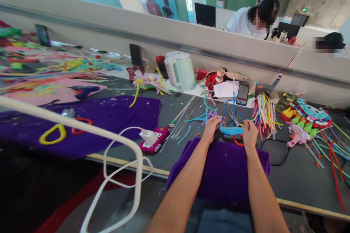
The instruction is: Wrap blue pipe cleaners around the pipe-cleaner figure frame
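A blue pipe-cleaner frame (232,130) with a wide light-blue band at its bottom and a thin stem rising in the middle is held up between my two hands. My left hand (213,128) pinches its left end, and my right hand (249,133) pinches its right end. Below it lies a folded purple cloth (224,171) at the table's front edge, under my forearms. A red ring (238,140) shows partly behind the band, between my hands.
Loose pipe cleaners (264,113), a phone (242,94) and a pink glue gun (298,135) lie around. A kettle (183,71) stands by the partition. A pink power strip (155,141) and white tube (120,136) are left. Two people sit beyond the partition.
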A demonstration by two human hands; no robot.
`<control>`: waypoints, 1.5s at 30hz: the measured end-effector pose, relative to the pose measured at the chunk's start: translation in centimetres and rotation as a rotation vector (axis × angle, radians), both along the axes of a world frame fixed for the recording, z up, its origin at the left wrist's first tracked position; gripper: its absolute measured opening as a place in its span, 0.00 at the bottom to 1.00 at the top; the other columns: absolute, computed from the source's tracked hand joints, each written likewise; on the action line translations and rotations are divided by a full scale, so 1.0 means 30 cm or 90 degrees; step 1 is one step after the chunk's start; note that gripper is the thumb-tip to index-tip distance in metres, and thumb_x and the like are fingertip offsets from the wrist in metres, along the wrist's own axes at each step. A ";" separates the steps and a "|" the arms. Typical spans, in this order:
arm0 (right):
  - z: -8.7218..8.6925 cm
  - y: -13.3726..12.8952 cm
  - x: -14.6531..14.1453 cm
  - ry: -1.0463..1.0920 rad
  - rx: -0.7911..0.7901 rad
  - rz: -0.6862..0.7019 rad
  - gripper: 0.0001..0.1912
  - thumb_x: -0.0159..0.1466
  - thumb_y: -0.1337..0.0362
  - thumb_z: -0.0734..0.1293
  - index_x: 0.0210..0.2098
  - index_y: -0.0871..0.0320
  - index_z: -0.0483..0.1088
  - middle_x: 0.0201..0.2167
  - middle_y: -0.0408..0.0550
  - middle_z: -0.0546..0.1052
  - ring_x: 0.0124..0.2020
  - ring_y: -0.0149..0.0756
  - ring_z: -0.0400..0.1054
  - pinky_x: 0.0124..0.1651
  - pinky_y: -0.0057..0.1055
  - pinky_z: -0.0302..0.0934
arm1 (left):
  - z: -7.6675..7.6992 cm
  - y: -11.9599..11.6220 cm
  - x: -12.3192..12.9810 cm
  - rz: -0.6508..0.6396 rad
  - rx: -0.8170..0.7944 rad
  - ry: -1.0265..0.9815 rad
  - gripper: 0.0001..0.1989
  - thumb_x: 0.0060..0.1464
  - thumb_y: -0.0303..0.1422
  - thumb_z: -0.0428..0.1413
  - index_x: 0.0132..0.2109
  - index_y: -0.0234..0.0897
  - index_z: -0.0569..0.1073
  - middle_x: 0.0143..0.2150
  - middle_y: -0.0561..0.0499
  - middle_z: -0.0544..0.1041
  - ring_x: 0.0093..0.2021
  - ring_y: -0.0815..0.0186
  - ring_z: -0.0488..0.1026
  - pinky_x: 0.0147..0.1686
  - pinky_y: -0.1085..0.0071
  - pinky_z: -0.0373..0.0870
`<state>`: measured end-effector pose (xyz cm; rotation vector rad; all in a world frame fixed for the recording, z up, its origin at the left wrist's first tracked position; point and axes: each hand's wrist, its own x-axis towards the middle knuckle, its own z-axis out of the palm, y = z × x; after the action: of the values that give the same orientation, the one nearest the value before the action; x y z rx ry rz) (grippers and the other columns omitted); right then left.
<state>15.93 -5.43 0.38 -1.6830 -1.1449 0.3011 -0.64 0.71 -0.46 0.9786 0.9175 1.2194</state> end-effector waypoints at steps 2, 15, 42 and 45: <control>-0.002 0.000 -0.001 -0.003 0.001 -0.006 0.19 0.64 0.53 0.54 0.37 0.58 0.71 0.25 0.46 0.76 0.29 0.36 0.69 0.35 0.27 0.57 | -0.001 0.000 -0.002 0.014 0.020 0.026 0.07 0.45 0.35 0.59 0.31 0.35 0.77 0.25 0.50 0.75 0.21 0.70 0.65 0.20 0.76 0.56; 0.002 -0.004 0.004 -0.001 0.006 -0.015 0.18 0.65 0.54 0.54 0.38 0.57 0.71 0.26 0.46 0.77 0.31 0.37 0.70 0.35 0.27 0.55 | -0.001 -0.021 -0.027 0.091 0.182 0.260 0.11 0.48 0.39 0.58 0.38 0.40 0.77 0.32 0.48 0.77 0.30 0.62 0.71 0.26 0.70 0.67; -0.012 0.006 0.024 0.106 0.088 0.007 0.18 0.64 0.54 0.55 0.35 0.58 0.70 0.25 0.47 0.76 0.28 0.37 0.68 0.33 0.28 0.55 | 0.059 0.048 -0.277 0.184 0.234 1.098 0.10 0.56 0.35 0.50 0.37 0.38 0.75 0.41 0.45 0.73 0.46 0.58 0.69 0.45 0.66 0.64; -0.012 0.007 0.030 0.104 0.097 -0.002 0.18 0.64 0.54 0.55 0.35 0.58 0.71 0.25 0.47 0.76 0.28 0.37 0.68 0.33 0.28 0.55 | 0.046 0.125 -0.256 0.037 0.187 1.143 0.12 0.51 0.30 0.54 0.43 0.38 0.75 0.47 0.42 0.71 0.52 0.55 0.66 0.47 0.66 0.63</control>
<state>16.82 -5.22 0.01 -1.4983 -1.0187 0.3342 -8.32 4.47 0.92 2.3298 2.0977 0.1886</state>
